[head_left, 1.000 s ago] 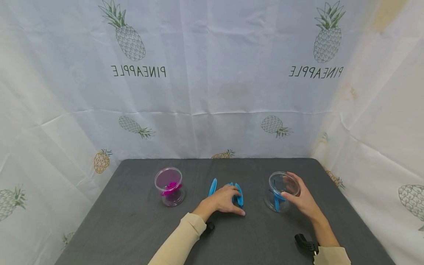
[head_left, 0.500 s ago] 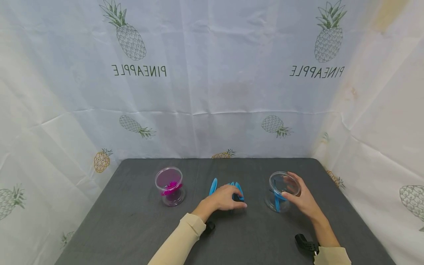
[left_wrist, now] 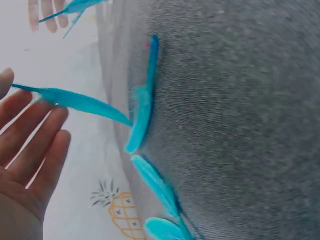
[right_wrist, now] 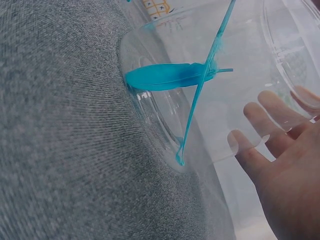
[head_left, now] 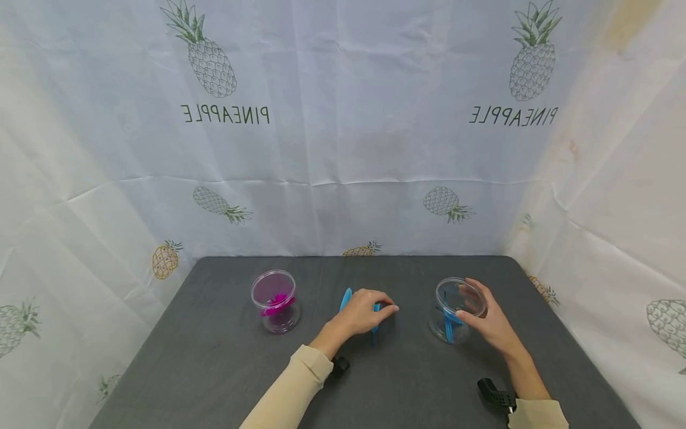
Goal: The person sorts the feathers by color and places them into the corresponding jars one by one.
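Between thumb and index finger, my left hand (head_left: 354, 313) pinches the quill of a blue feather (left_wrist: 80, 101), raised off the tabletop. Beneath and beside it lie several more blue feathers; in the left wrist view one feather (left_wrist: 152, 70) has its far end close to the held feather's tip. My right hand (head_left: 485, 322) grips the right side of a clear jar (right_wrist: 222, 127) that stands upright on the table. Inside this jar are blue feathers, one of them (right_wrist: 165, 76) leaning against the wall and a thin one crossing it.
A second clear jar (head_left: 273, 272), holding magenta feathers (head_left: 277, 304), stands at the back left of the dark grey table (head_left: 225, 369). A white curtain (head_left: 343, 131) printed with pineapples hangs behind and on both sides.
My left hand has lifted slightly from the table, now with a blue feather pinched in its fingers. My right hand and its jar have stayed in place.
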Tool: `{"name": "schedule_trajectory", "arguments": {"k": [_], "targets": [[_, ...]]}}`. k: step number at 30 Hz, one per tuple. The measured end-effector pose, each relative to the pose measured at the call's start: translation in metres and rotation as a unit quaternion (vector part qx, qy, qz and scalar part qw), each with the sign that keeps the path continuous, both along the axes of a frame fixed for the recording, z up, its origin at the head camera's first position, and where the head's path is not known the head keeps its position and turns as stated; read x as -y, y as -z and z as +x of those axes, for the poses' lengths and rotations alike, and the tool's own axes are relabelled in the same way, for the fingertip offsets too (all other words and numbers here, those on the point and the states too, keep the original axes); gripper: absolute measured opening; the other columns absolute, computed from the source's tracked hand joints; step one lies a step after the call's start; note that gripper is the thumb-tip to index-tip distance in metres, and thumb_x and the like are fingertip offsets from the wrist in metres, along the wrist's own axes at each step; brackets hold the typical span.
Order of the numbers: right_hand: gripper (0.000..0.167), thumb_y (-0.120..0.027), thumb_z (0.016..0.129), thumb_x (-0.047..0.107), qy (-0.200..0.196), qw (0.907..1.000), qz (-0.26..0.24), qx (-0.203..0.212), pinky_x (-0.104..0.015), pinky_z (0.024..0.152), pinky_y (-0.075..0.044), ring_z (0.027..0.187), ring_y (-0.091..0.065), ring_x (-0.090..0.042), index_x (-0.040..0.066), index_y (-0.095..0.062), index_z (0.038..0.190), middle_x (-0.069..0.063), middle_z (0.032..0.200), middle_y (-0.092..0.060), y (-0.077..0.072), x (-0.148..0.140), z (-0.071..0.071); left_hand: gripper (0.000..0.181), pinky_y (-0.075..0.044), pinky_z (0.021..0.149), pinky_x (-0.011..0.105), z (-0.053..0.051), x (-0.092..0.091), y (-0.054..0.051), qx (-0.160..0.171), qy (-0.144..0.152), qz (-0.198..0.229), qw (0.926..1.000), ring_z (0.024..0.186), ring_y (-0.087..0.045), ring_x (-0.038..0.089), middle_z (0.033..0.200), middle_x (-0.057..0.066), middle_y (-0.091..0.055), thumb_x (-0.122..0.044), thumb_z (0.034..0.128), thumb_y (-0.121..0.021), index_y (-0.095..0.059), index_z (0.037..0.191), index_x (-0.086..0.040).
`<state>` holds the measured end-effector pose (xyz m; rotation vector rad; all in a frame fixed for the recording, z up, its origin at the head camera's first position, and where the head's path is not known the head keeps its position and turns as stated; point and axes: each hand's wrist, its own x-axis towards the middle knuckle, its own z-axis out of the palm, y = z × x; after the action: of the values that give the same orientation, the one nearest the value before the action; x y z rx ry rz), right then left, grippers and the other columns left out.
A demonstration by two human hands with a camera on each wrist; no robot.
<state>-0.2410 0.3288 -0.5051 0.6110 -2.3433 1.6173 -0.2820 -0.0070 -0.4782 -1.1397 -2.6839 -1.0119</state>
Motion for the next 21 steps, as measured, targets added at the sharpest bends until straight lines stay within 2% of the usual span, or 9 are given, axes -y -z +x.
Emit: {"name": "schedule_trajectory", "arguments": {"k": [7, 15, 21], "targets": [[0.076, -0.063, 0.095, -0.006, 0.000, 1.0000, 0.001, 0.003, -0.009, 0.104, -0.037, 0.132, -0.041, 0.006, -0.003, -0.020, 0.157, -0.033, 0.147, -0.036, 0.000, 0.000, 0.000, 0.024, -0.057, 0.084, 0.027, -0.001, -0.001, -0.008, -0.044, 0.003, 0.029, 0.9986, 0.091, -0.069, 0.008, 0.105, 0.000, -0.076, -0.027, 0.1041, -0.061, -0.076, 0.112, -0.011], [0.077, -0.063, 0.095, -0.006, 0.000, 1.0000, -0.001, 0.006, -0.009, 0.103, -0.037, 0.133, -0.041, 0.005, -0.001, -0.020, 0.158, -0.033, 0.147, -0.036, 0.001, -0.001, 0.000, 0.021, -0.056, 0.083, 0.024, 0.001, -0.002, -0.017, -0.093, 0.000, 0.045, 0.9946, 0.094, -0.070, 0.011, 0.104, 0.001, -0.076, -0.022, 0.1033, -0.062, -0.077, 0.110, -0.009], [0.077, -0.063, 0.095, -0.006, -0.001, 1.0000, -0.003, 0.008, -0.009, 0.103, -0.037, 0.133, -0.041, 0.006, -0.001, -0.020, 0.158, -0.033, 0.147, -0.036, 0.001, 0.000, 0.000, 0.020, -0.057, 0.079, 0.025, 0.001, -0.003, -0.023, -0.113, -0.001, 0.057, 0.9919, 0.092, -0.070, 0.013, 0.105, 0.003, -0.075, -0.019, 0.1035, -0.062, -0.076, 0.112, -0.008]]}}
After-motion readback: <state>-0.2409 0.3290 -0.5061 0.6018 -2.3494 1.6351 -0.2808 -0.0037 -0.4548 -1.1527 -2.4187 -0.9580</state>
